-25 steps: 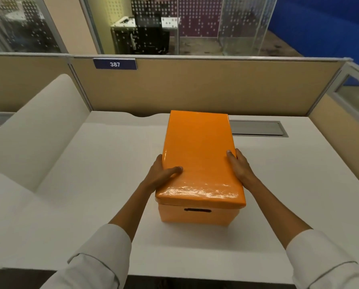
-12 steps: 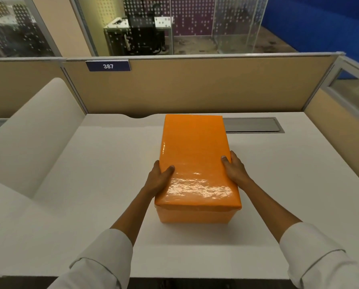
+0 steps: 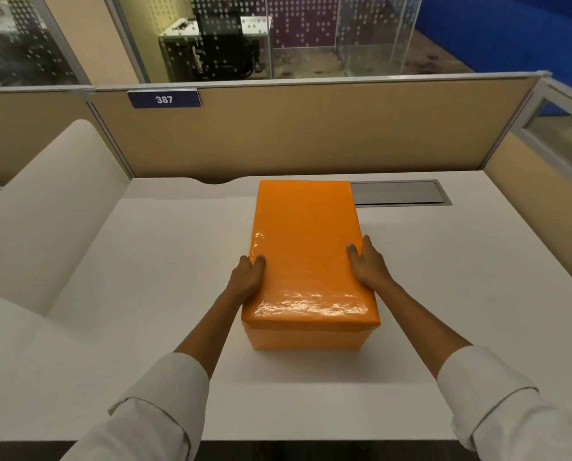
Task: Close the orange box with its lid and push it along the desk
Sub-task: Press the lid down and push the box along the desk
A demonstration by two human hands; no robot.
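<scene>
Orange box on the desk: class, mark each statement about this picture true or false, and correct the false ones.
1. The lid sits on the orange box. True.
2. Only one hand touches the box. False: the left hand and the right hand each hold a long side of the lid.
3. The box stands on a white desk. True.
4. The sign on the partition reads 512. False: it reads 387.
5. A grey metal flap is set into the desk to the right of the box's far end. True.
6. The person's arms are bare to the shoulder. False: light sleeves cover them, pushed up the forearm.
</scene>
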